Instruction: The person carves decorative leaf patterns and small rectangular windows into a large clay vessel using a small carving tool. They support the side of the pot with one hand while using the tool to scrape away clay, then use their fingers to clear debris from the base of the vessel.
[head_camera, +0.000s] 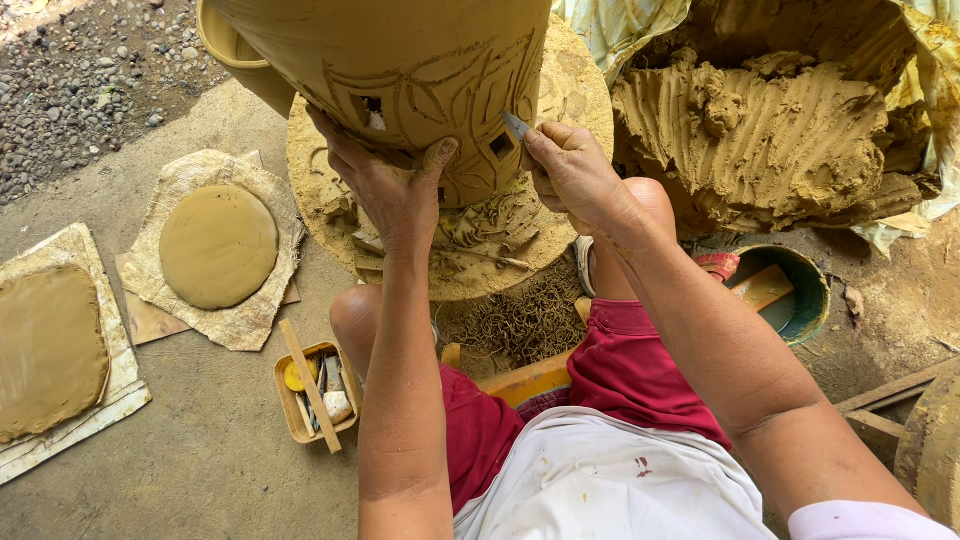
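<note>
Left hand (395, 190): spread open, pressed flat against the carved clay pot (400, 80)
Right hand (572, 172): closed on a small blade (516, 127), its tip set to a cut-out in the pot wall
Pot: stood on a round board (560, 215), top cut off by the frame
Tray (312, 392): small tools held, hard to identify
Bucket (800, 290): partly hidden by the right arm

A pottery workshop (outdoor, dirt-floored): raw clay heap (770, 130), flattened clay slabs (218, 246).

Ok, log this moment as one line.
left hand: braces clay pot | right hand: holds small blade at carved pot wall | trimmings on round board
</note>
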